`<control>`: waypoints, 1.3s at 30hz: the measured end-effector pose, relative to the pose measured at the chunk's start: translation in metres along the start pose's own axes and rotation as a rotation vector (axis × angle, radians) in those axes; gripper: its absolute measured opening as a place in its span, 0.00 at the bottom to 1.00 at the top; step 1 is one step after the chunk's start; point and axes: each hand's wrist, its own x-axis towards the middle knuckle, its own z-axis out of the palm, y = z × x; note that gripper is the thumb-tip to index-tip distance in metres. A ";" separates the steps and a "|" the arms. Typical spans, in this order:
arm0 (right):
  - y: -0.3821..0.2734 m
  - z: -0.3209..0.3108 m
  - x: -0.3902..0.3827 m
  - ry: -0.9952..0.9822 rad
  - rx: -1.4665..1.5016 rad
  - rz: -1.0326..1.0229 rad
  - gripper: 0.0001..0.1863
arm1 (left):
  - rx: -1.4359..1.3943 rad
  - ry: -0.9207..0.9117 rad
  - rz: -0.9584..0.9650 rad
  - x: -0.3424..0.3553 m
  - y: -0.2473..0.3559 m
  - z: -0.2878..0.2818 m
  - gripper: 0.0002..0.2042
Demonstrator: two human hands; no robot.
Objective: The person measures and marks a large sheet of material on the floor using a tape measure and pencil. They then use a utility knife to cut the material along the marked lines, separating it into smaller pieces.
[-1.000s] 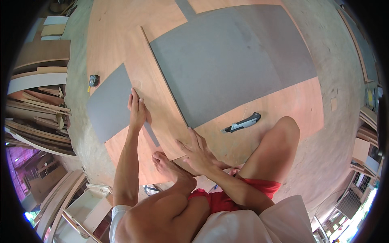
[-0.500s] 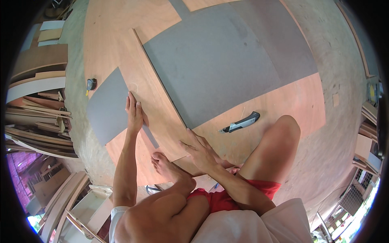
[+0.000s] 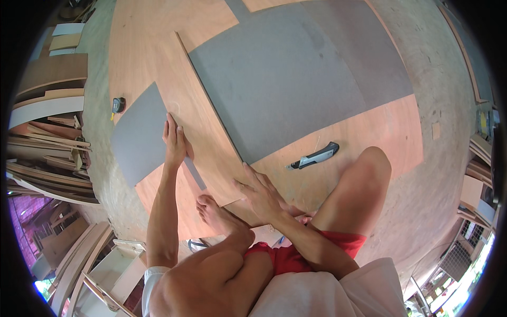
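A pale wooden panel [image 3: 208, 140] lies between the person's hands, on a large plywood sheet [image 3: 140, 39], with a large grey sheet [image 3: 285, 79] along its right edge and a smaller grey sheet [image 3: 138, 132] off to the left. The left hand [image 3: 175, 141] rests at the panel's left edge, fingers nearly straight; whether that grip pinches the edge, I cannot tell. The right hand [image 3: 261, 196] is at the near right corner — fingers extended, thumb spread away, the grip not closed around anything. The panel looks thin, fairly light and stiff across, though its length may flex a little if lifted from one end. The smooth face probably slides easily, and the raw edges could splinter. Opposite long edges seem the best hold — palms flat, away from the utility knife [image 3: 314, 156] to the right.
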 end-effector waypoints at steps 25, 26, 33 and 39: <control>-0.001 -0.004 0.000 -0.157 -0.073 0.050 0.34 | 0.278 0.039 -0.476 0.107 0.109 0.011 0.58; 0.000 -0.004 0.001 -0.179 -0.062 0.047 0.33 | 0.280 0.040 -0.486 0.107 0.110 0.010 0.58; 0.003 -0.013 0.004 -0.210 -0.098 0.035 0.30 | 0.295 0.030 -0.511 0.113 0.113 0.013 0.59; 0.001 -0.019 0.006 -0.229 -0.030 0.074 0.29 | 0.303 0.014 -0.528 0.115 0.113 0.014 0.59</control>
